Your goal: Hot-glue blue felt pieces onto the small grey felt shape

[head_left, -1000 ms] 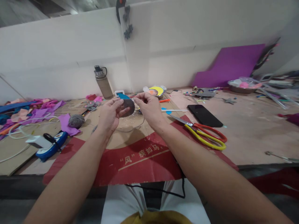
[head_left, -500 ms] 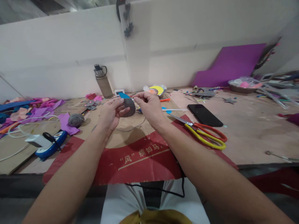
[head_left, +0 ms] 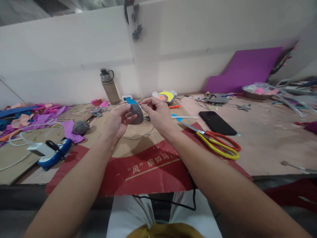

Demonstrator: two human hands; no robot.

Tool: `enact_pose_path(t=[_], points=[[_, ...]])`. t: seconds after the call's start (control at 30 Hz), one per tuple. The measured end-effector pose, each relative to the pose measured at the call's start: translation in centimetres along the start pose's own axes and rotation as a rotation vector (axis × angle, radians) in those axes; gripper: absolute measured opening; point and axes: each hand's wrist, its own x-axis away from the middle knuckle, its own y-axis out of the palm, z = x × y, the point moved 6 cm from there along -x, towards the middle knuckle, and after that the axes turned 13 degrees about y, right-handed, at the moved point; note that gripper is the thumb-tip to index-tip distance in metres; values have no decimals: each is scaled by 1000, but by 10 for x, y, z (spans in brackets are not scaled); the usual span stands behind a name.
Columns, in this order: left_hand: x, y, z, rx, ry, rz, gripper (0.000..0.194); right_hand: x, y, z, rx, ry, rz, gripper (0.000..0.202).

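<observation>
My left hand (head_left: 120, 119) pinches a small piece, dark grey with a bright blue end (head_left: 136, 113), raised above the cardboard. Against the right edge of that piece, my right hand (head_left: 156, 114) has its thumb and fingertips closed together; whatever lies between them is too small to name. Below both hands, a thin wire or thread curves over brown cardboard with a red printed band (head_left: 148, 175). Right of my right hand lie a white stick (head_left: 188, 117) with a blue tip and scissors (head_left: 218, 142) with red and yellow handles.
A black phone (head_left: 217, 123) lies beyond the scissors. A bottle (head_left: 109, 87) stands by the wall. At left are grey yarn (head_left: 80, 127), felt scraps (head_left: 23, 120) and a blue power strip (head_left: 55, 154) with a white plug. A purple sheet (head_left: 244, 70) leans at back right.
The grey part has turned slightly in my left hand and shows more of its face. My right fingertips have shifted slightly left, to its edge.
</observation>
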Motion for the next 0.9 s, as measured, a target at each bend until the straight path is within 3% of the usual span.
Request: enact_pose_path(t=[0.4, 0.7, 0.9], points=[[2, 2, -2, 72, -41, -6, 6, 4, 3, -2, 25, -120, -5, 5], [1, 4, -1, 142, -64, 19, 3, 27, 6, -19, 186, -469, 55, 8], [2, 7, -6, 190, -73, -5, 11, 35, 12, -21, 257, -530, 107, 7]])
